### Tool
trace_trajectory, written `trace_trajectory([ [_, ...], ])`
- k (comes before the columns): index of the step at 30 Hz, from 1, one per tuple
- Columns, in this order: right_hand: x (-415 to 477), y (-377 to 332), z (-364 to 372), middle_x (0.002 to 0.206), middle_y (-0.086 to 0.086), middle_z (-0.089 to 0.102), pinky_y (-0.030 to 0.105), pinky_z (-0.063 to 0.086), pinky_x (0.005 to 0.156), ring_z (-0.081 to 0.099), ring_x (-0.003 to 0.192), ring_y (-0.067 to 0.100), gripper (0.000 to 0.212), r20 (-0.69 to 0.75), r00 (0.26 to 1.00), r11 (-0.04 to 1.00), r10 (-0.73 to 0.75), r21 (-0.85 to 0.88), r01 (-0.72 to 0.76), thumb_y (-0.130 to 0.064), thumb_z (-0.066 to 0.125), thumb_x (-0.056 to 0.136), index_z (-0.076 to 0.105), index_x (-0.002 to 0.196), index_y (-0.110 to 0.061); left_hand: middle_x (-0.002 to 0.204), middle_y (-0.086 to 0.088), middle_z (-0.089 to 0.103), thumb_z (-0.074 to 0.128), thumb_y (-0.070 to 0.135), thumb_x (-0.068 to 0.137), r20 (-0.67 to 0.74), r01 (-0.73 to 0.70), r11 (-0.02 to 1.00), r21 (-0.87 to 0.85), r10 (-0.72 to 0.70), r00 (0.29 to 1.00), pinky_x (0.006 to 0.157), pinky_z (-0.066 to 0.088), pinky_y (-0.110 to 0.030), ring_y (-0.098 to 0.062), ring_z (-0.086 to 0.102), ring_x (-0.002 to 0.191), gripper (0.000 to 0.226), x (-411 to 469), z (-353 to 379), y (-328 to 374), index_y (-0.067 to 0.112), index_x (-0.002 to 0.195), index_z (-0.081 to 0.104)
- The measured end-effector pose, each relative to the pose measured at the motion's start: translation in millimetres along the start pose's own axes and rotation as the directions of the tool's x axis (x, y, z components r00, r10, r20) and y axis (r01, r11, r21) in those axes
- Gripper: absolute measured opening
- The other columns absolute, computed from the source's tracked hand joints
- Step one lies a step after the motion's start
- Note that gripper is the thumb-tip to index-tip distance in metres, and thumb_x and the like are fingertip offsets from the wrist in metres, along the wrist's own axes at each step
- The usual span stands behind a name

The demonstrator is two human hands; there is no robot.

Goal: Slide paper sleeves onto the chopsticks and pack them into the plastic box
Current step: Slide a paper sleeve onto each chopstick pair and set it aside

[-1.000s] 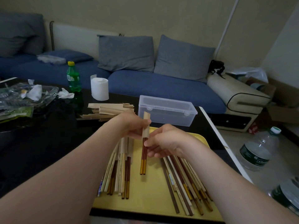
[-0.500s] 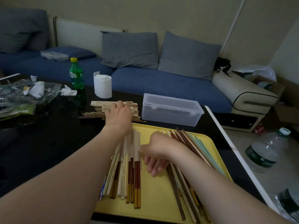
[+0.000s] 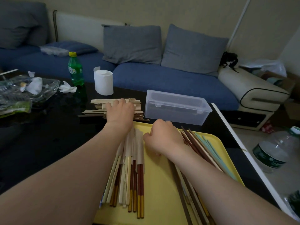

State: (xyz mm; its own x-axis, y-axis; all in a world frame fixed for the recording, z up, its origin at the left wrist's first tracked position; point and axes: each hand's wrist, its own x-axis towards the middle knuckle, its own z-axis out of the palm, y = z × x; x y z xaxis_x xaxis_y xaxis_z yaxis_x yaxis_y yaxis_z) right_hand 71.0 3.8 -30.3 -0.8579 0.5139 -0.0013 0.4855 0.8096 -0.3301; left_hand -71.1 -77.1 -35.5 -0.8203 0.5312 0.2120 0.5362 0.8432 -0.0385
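Fingers (image 3: 121, 101) of left hand (image 3: 120, 112) curled down over the paper sleeves (image 3: 100, 103); right hand (image 3: 162, 137) down on the bare chopsticks (image 3: 197, 144).

Both hands are knuckles-up with the fingertips hidden, so it cannot be told whether either pinches anything. The sleeve pile sits just beyond the far left corner of the yellow tray (image 3: 162, 184). Bare chopsticks lie on the tray's right side, sleeved chopsticks (image 3: 134, 159) on its left. The clear plastic box (image 3: 177, 109), lid apparently on, is just beyond the tray's far edge. All chopsticks run near-to-far along the tray, the sleeved ones with paper on their far ends. The loose sleeves lie crosswise. The step is probably fetching one sleeve and one pair: peel a single sleeve off the top, level two matched tips, and turn the sleeve's mouth in line before sliding.
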Motion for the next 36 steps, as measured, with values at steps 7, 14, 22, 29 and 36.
trace_trajectory([
  [7,5,8,-4,0.076,0.002,0.06,0.032,0.053,0.06,0.063,0.069,0.021,0.031,-0.044,0.999,1.0,0.022,0.019,-0.021,-0.041,0.066,0.1,0.058,0.077,-0.021,0.105,-0.004,0.068,0.075,0.022,0.094,-0.15,0.009,0.998,-0.061,-0.018,0.989,0.107,0.042,-0.053,-0.028,0.061,0.111,0.016,3,2,-6,0.022,0.11,0.072],
  [14,-5,15,-21,0.081,0.004,0.07,0.037,0.064,0.076,0.071,0.073,0.02,0.026,-0.057,0.996,0.997,0.072,0.043,-0.07,-0.04,0.066,0.101,0.067,0.086,-0.018,0.121,-0.008,0.065,0.071,0.019,0.095,-0.229,-0.065,0.993,-0.101,0.04,0.973,0.107,0.044,-0.05,-0.029,0.059,0.118,0.031,-7,-7,-6,0.017,0.125,0.061],
  [22,-16,23,-32,0.085,0.004,0.073,0.043,0.066,0.081,0.075,0.076,0.022,0.025,-0.029,0.991,0.991,0.133,0.023,-0.132,-0.041,0.066,0.099,0.07,0.088,-0.019,0.138,-0.009,0.059,0.068,0.025,0.096,0.022,-0.029,0.999,0.036,0.029,0.999,0.111,0.037,-0.056,-0.032,0.048,0.134,0.046,-16,-4,-3,0.02,0.139,0.054],
  [29,-16,21,-30,0.089,0.006,0.072,0.04,0.066,0.08,0.074,0.075,0.02,0.023,-0.002,0.994,0.994,0.109,0.006,-0.109,-0.039,0.068,0.1,0.069,0.09,-0.019,0.139,-0.011,0.056,0.07,0.027,0.096,0.03,-0.03,0.997,0.065,0.028,0.999,0.111,0.039,-0.056,-0.035,0.046,0.134,0.034,-13,-7,0,0.021,0.129,0.062],
  [36,-16,20,-39,0.085,0.008,0.077,0.035,0.069,0.069,0.077,0.059,0.018,0.017,0.073,0.984,0.987,0.162,-0.02,-0.161,-0.024,0.062,0.104,0.069,0.094,-0.013,0.129,-0.012,0.062,0.067,0.026,0.097,-0.089,-0.006,1.0,-0.012,0.005,0.996,0.106,0.045,-0.05,-0.033,0.055,0.125,0.031,-13,-9,-1,0.016,0.126,0.063],
])
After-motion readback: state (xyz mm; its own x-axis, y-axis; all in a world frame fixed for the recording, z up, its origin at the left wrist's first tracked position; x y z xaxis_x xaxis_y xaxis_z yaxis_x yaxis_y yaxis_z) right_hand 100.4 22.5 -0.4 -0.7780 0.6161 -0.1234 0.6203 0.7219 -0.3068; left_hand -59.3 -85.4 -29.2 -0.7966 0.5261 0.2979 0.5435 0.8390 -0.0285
